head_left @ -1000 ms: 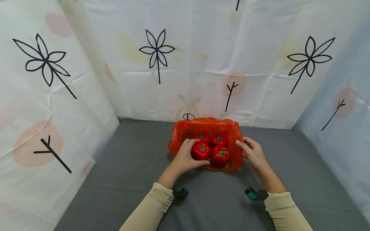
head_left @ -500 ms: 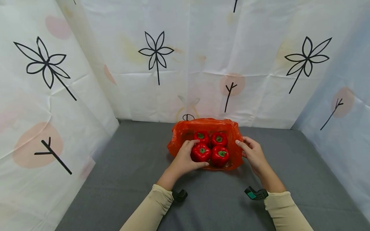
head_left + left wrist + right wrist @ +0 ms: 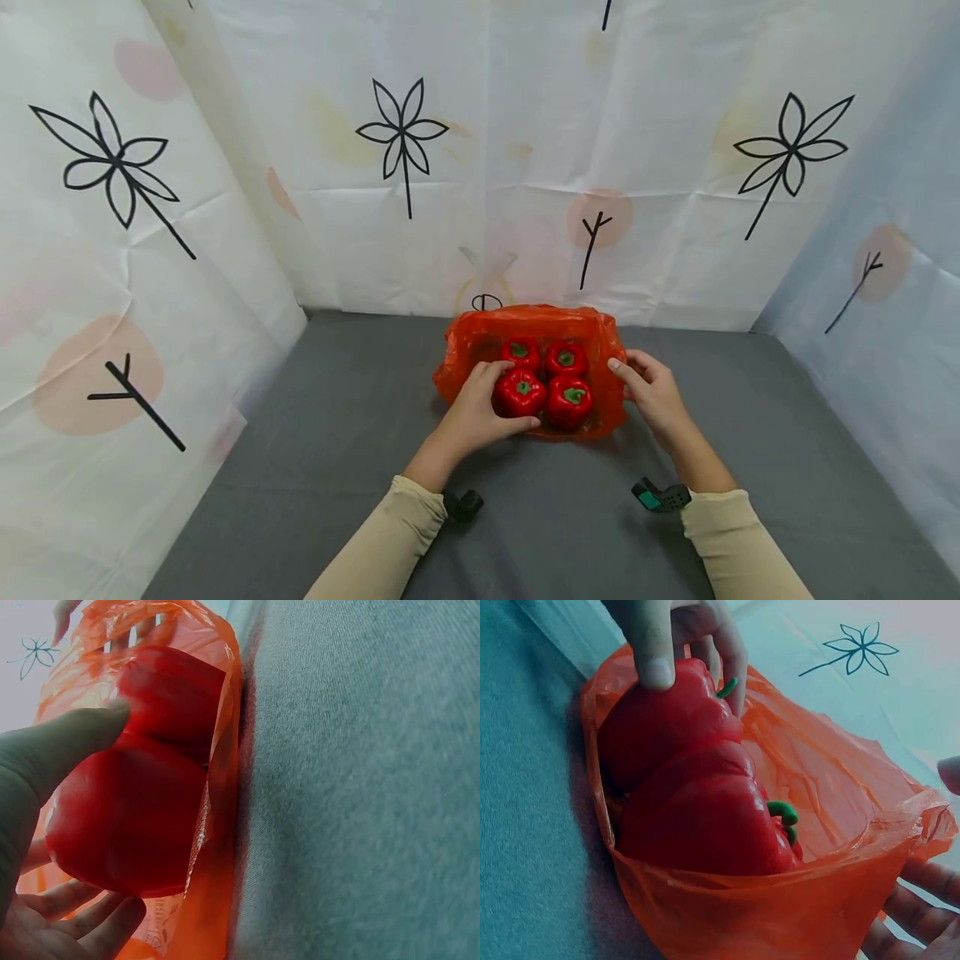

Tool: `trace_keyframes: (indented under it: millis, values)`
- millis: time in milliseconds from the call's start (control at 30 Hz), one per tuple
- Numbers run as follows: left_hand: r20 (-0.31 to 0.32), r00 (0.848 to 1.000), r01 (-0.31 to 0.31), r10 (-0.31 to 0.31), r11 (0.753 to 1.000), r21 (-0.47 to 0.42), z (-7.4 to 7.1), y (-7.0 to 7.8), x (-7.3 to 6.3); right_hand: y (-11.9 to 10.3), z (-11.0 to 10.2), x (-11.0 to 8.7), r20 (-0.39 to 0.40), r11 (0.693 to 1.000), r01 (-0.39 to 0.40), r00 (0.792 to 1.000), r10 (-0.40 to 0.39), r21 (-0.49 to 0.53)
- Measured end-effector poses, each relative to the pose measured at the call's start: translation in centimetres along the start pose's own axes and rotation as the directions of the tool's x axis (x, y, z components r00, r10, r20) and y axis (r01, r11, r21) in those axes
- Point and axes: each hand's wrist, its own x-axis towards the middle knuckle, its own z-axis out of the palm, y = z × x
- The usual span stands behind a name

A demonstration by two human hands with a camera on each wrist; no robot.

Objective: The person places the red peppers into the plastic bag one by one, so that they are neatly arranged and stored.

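Observation:
An orange plastic bag (image 3: pixel 540 315) lies on the table with its mouth spread toward me. Inside it several red bell peppers with green stems sit close together in two rows. My left hand (image 3: pixel 468 417) reaches in and grips the front left bell pepper (image 3: pixel 520 394), thumb on the near side and fingers around its far left. In the left wrist view, that bell pepper (image 3: pixel 131 817) fills the space between thumb and fingers. At the bag's right edge, my right hand (image 3: pixel 658 402) holds the plastic, thumb inside and fingers outside; the right wrist view shows the bag's rim (image 3: pixel 922 814) there.
A grey cloth covers the table (image 3: pixel 360 400). White fabric walls (image 3: pixel 525 167) printed with black flowers and twigs stand behind and on both sides, the bag lying close to the back one. Each wrist wears a small black device (image 3: pixel 660 496).

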Motion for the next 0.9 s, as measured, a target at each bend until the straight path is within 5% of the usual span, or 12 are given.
trace_keyframes:
  millis: [200, 367, 533, 667, 900]
  values:
    - [-0.017, 0.999, -0.033, 0.034, 0.999, 0.025, -0.8, 0.0, 0.1, -0.1, -0.4, 0.6, -0.075, 0.991, 0.127, 0.989, -0.130, -0.035]
    - [-0.024, 0.995, -0.091, 0.092, 0.995, 0.038, -2.2, 0.5, 0.0, -0.5, -0.8, 0.8, -0.144, 0.945, 0.245, 0.949, -0.280, -0.219]
    - [-0.026, 0.990, -0.136, 0.140, 0.983, 0.122, -4.0, 1.2, -0.4, -1.5, -1.1, 0.3, -0.185, 0.868, 0.316, 0.894, -0.407, -0.383]
    - [-0.042, 0.985, -0.158, 0.169, 0.968, 0.197, -5.5, 1.7, -0.7, -2.0, -1.4, -0.1, -0.126, 0.778, 0.387, 0.854, -0.505, -0.495]
    - [-0.056, 0.967, -0.216, 0.250, 0.912, 0.348, -7.5, 2.4, -0.9, -3.3, -1.7, -1.2, 0.032, 0.638, 0.449, 0.832, -0.554, -0.625]
